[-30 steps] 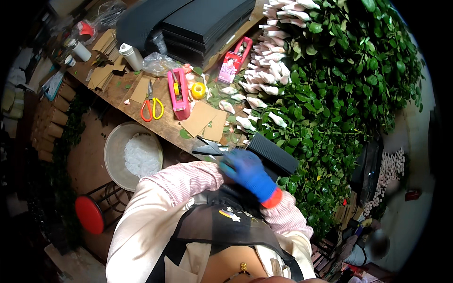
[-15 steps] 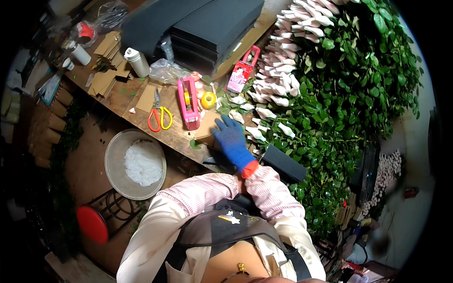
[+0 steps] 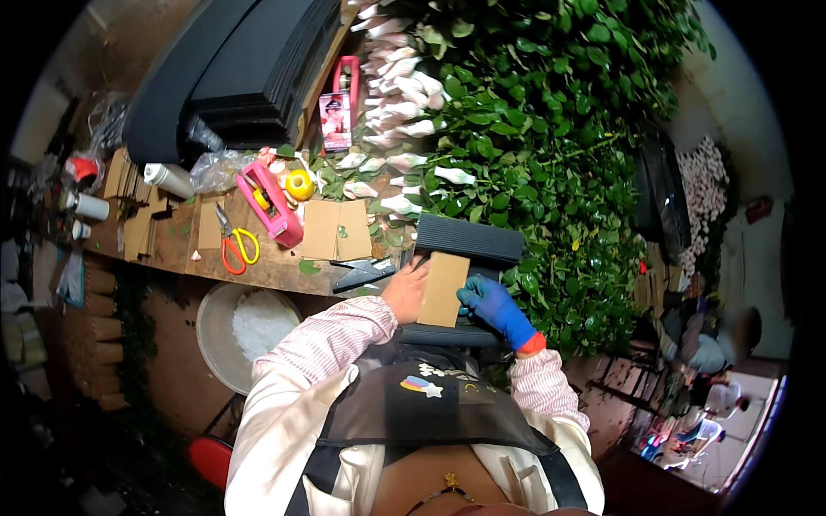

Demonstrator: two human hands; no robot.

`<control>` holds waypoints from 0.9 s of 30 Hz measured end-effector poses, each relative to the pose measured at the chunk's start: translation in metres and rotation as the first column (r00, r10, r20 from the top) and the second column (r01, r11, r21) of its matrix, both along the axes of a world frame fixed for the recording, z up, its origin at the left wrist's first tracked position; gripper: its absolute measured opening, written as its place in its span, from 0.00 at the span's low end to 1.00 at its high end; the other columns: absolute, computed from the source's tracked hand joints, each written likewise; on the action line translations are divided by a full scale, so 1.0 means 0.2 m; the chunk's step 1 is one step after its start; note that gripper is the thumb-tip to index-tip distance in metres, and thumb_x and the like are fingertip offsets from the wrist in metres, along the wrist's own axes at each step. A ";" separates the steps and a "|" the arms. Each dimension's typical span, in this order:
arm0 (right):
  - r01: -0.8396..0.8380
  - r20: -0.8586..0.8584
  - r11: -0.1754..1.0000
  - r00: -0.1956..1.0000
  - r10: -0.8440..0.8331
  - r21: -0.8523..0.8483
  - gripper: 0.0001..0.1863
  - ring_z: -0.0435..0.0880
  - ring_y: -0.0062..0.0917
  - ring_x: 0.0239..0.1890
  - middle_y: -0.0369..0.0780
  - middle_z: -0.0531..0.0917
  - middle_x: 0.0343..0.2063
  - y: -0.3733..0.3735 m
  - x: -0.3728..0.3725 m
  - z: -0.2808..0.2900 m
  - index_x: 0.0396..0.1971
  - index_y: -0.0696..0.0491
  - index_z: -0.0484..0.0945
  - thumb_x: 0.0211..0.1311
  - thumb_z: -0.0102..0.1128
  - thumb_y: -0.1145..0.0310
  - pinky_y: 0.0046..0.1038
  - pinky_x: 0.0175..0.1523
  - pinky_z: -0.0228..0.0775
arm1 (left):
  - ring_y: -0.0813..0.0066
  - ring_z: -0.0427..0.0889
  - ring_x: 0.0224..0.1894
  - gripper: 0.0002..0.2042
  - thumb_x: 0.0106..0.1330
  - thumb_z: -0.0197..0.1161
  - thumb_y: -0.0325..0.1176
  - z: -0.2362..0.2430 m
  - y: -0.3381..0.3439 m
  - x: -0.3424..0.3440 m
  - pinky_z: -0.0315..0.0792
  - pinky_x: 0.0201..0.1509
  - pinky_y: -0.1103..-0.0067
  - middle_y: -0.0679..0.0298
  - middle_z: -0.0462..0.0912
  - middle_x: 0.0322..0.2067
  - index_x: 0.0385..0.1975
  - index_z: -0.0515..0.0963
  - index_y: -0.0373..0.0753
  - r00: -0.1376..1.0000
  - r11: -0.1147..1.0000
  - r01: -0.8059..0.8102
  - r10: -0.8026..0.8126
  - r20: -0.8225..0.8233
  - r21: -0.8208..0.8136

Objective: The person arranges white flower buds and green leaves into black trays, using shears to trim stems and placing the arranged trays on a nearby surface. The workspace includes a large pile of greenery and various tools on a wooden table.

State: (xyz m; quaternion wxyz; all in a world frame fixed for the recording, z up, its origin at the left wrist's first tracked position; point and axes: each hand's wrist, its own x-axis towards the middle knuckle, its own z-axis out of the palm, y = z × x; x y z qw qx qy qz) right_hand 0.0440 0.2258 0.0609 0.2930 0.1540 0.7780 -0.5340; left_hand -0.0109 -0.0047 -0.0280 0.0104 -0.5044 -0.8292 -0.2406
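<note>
Both hands hold one brown cardboard piece (image 3: pixel 444 289) upright over a black corrugated sheet (image 3: pixel 469 239) at the near edge of the surface (image 3: pixel 258 271). Bare left hand (image 3: pixel 404 292) grips its left edge; blue-gloved right hand (image 3: pixel 490 301) pinches the right edge, probably to keep it square. More cardboard pieces (image 3: pixel 335 230), orange-handled scissors (image 3: pixel 234 245) and a pink tape dispenser (image 3: pixel 271 205) lie within the left hand's reach. Green foliage (image 3: pixel 559 155) lies to the right.

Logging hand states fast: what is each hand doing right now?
Left hand: bare, closed on the brown cardboard piece.
Right hand: blue-gloved, gripping that cardboard's right edge.
</note>
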 end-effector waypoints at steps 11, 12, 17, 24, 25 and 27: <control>-0.114 -0.206 0.869 0.949 0.238 0.482 0.23 0.87 0.51 0.38 0.51 0.87 0.35 0.01 0.01 -0.27 0.42 0.52 0.82 0.65 0.60 0.46 0.48 0.46 0.79 | 0.58 0.85 0.56 0.16 0.63 0.68 0.26 0.37 -0.13 0.02 0.74 0.66 0.62 0.58 0.87 0.50 0.52 0.83 0.37 0.994 0.961 -0.061 0.034 0.103 0.270; -0.138 -0.215 0.847 0.935 0.282 0.513 0.22 0.87 0.51 0.38 0.51 0.87 0.36 0.00 0.01 -0.26 0.42 0.52 0.83 0.66 0.59 0.47 0.48 0.46 0.79 | 0.59 0.85 0.54 0.17 0.62 0.69 0.27 0.36 -0.08 0.03 0.74 0.67 0.60 0.57 0.87 0.48 0.51 0.83 0.37 0.989 0.975 -0.057 0.027 0.145 0.213; -0.311 -0.145 0.697 0.847 0.512 0.646 0.17 0.88 0.48 0.39 0.48 0.88 0.39 0.03 -0.01 0.05 0.43 0.49 0.83 0.69 0.58 0.51 0.49 0.47 0.80 | 0.61 0.85 0.54 0.15 0.66 0.66 0.29 0.35 0.00 0.05 0.66 0.73 0.55 0.57 0.87 0.47 0.52 0.83 0.39 0.980 0.994 -0.107 0.104 0.170 0.010; 0.345 -0.528 0.548 0.821 0.217 0.762 0.17 0.89 0.39 0.46 0.43 0.89 0.41 0.73 -0.43 0.07 0.50 0.45 0.85 0.65 0.67 0.55 0.37 0.55 0.79 | 0.59 0.85 0.57 0.12 0.67 0.67 0.28 0.39 0.02 0.07 0.64 0.73 0.51 0.59 0.87 0.49 0.49 0.84 0.39 0.977 0.994 -0.106 0.103 0.184 0.002; 0.171 -0.335 0.459 0.892 0.303 0.872 0.17 0.88 0.37 0.49 0.42 0.88 0.44 0.77 -0.44 -0.02 0.51 0.45 0.84 0.65 0.67 0.56 0.37 0.57 0.78 | 0.60 0.85 0.57 0.09 0.67 0.68 0.29 0.39 0.02 0.07 0.64 0.73 0.51 0.61 0.87 0.49 0.45 0.85 0.39 0.978 0.994 -0.106 0.103 0.181 0.005; -0.219 0.109 0.236 0.909 0.403 0.947 0.18 0.86 0.34 0.55 0.40 0.87 0.49 0.83 -0.44 -0.10 0.52 0.44 0.84 0.64 0.67 0.57 0.37 0.61 0.75 | 0.62 0.85 0.57 0.07 0.66 0.69 0.29 0.38 0.03 0.07 0.63 0.73 0.49 0.63 0.87 0.49 0.43 0.86 0.40 0.977 0.994 -0.110 0.109 0.181 -0.004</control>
